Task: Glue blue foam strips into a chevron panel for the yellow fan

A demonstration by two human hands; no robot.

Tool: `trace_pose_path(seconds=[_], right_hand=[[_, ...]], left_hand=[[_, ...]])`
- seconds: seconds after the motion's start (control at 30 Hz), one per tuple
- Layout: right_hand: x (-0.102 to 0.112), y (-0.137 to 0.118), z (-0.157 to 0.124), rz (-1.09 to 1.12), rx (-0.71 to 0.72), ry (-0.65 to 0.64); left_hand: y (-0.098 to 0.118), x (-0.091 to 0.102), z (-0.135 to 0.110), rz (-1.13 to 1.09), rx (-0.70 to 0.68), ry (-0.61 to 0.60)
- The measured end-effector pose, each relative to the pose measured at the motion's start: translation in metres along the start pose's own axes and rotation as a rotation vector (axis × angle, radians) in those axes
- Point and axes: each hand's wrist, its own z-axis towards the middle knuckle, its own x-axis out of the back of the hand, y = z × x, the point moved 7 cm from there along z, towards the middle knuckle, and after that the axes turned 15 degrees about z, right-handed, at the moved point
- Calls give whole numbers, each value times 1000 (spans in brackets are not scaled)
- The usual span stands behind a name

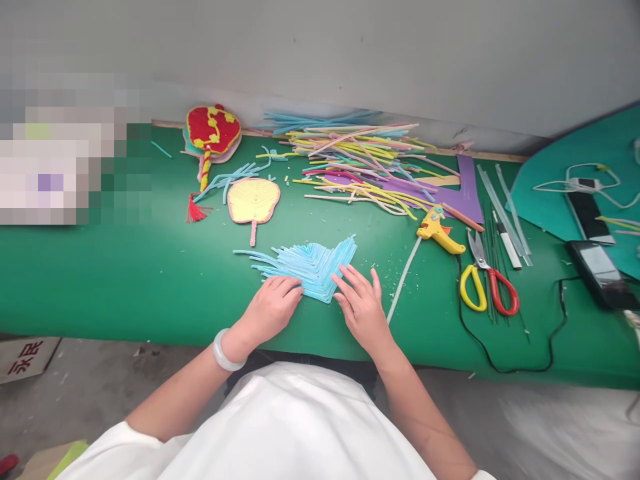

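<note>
A light-blue piece made of pipe cleaners [313, 263], bent into nested V shapes, lies flat on the green table in front of me. Loose ends stick out at its left side. My left hand [274, 307], fingers curled together, grips its lower left edge. Across from it, my right hand [361, 303] rests on the right edge with fingers stretched and apart. Just beyond the blue piece is a yellow fan shape [253, 200] with a pink rim and handle. A red and yellow round fan [214, 130] with a red tassel lies farther back on the left.
Many coloured pipe cleaners [360, 150] are heaped at the back over a purple sheet [470, 190]. To the right lie a yellow glue gun [440, 233], scissors [487, 273], a white-and-black marker [509, 247], clear glue sticks [504, 210] and a black corded device [603, 273].
</note>
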Motion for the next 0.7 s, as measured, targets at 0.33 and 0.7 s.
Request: trace_pose_path(seconds=[0.33, 0.7], right_hand=[[-4, -1, -13, -32, -67, -39], [6, 9, -3, -36, -90, -21]], left_hand=[[-13, 4, 19, -88, 44, 15], [-16, -13, 44, -169, -153, -193]])
